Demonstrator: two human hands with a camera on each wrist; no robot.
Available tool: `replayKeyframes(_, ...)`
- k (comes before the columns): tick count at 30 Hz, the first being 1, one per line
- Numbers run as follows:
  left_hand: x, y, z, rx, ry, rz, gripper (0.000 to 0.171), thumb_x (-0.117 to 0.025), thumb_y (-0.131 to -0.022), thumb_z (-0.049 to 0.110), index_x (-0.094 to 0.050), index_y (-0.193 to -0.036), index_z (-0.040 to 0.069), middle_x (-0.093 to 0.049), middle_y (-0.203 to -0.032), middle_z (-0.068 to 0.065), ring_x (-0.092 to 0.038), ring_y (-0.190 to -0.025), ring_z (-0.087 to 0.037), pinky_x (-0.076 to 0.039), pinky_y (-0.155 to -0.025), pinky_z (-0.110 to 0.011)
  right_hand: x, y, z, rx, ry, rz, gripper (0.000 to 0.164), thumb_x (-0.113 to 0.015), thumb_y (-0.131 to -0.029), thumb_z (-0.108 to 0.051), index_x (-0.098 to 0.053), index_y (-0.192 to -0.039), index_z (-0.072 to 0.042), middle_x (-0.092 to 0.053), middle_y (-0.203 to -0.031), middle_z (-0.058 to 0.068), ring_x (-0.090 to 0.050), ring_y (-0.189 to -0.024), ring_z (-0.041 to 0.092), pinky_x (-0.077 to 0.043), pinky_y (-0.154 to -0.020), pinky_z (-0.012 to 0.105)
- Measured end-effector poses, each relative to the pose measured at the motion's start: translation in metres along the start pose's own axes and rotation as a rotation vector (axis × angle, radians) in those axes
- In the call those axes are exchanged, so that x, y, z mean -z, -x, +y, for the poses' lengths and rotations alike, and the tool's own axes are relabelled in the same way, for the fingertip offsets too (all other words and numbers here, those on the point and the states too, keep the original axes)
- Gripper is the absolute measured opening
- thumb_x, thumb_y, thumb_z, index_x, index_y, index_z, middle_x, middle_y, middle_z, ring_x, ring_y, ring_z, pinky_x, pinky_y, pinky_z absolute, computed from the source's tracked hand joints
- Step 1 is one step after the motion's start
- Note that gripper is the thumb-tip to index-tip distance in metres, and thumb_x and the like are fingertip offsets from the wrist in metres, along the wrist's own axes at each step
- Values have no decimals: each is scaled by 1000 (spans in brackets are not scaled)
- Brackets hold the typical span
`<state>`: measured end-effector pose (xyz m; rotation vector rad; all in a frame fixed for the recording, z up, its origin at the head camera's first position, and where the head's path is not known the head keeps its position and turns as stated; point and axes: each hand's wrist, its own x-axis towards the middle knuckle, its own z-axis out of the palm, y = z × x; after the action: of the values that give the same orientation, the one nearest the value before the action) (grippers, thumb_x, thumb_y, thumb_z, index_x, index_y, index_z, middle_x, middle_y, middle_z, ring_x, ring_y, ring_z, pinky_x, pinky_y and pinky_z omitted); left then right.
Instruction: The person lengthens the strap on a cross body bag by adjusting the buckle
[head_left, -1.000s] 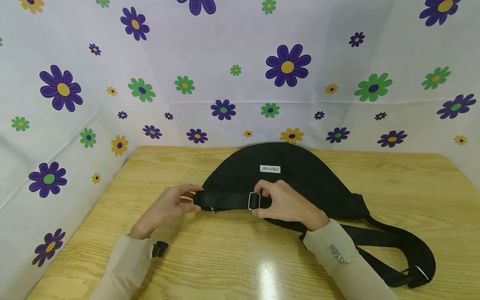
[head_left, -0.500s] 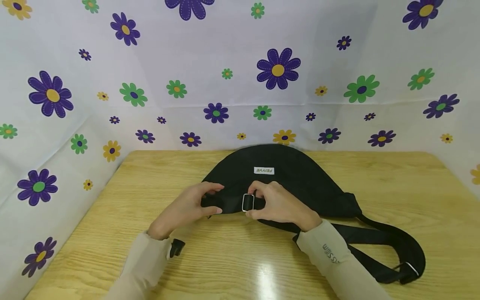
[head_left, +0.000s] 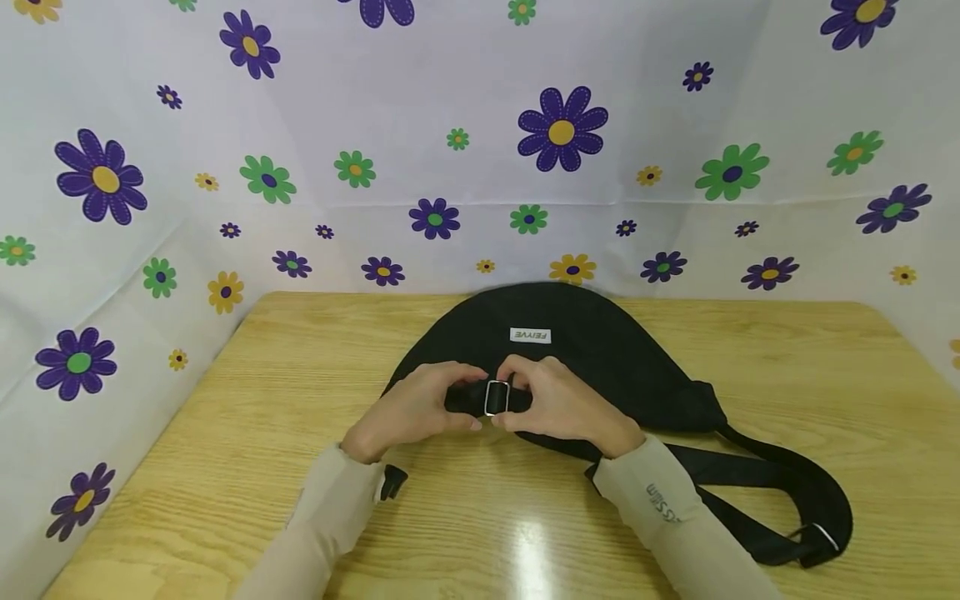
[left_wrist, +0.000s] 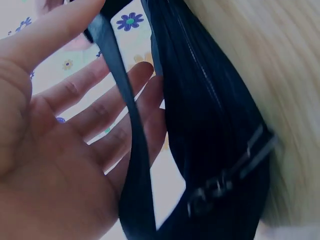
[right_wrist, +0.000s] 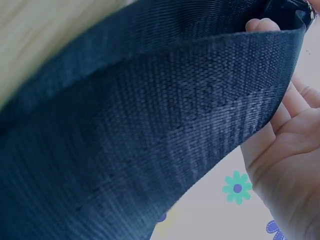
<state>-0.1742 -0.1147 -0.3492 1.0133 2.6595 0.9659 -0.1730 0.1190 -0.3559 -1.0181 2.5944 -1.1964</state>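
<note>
A black fanny pack (head_left: 555,312) with a white label lies at the back of the table, its strap in front. My right hand (head_left: 566,402) pinches a metal slide buckle (head_left: 497,398) on the black strap, index finger at the top edge, thumb at the bottom. Just left of the buckle, my left hand (head_left: 416,406) has thumb and fingers around the strap. In the left wrist view those fingers (left_wrist: 95,120) are extended and loose behind the strap (left_wrist: 135,130); firm contact cannot be told. A broad strap loop (right_wrist: 175,110) hides part of my right fingers in the right wrist view.
The loose strap loop (head_left: 817,492), with another metal buckle (head_left: 817,533), spreads over the wooden table (head_left: 450,533) at the right. A zipper pull (left_wrist: 235,172) hangs at the bag's edge. Flowered cloth (head_left: 420,100) stands behind and at the left.
My left hand has moved right along the strap, from the bag's left end to beside the slide buckle. My right hand has kept its pinch on the buckle.
</note>
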Motion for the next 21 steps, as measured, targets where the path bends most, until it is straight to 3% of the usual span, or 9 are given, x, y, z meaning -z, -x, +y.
replayKeyframes(10,-7,-9,2,48,3,-8,46,-86,-84,14,-69,-123,-3,-71,-117,-10,-64,-107,-22,-52,-94,-38,-2,-2,1,29,-1,8,32,-77,-84,-15,-61,-109,-1,-60,-68,-7,-33,-45,2,-29,-46,22)
replayKeyframes(21,-9,-9,2,37,52,-6,37,-84,-85,14,-72,-117,-2,-72,-109,-6,-63,-97,-15,-52,-87,-31,-1,1,3,1,-20,-1,31,-75,-86,-14,-61,-111,-2,-63,-70,-7,-32,-44,3,-28,-45,22)
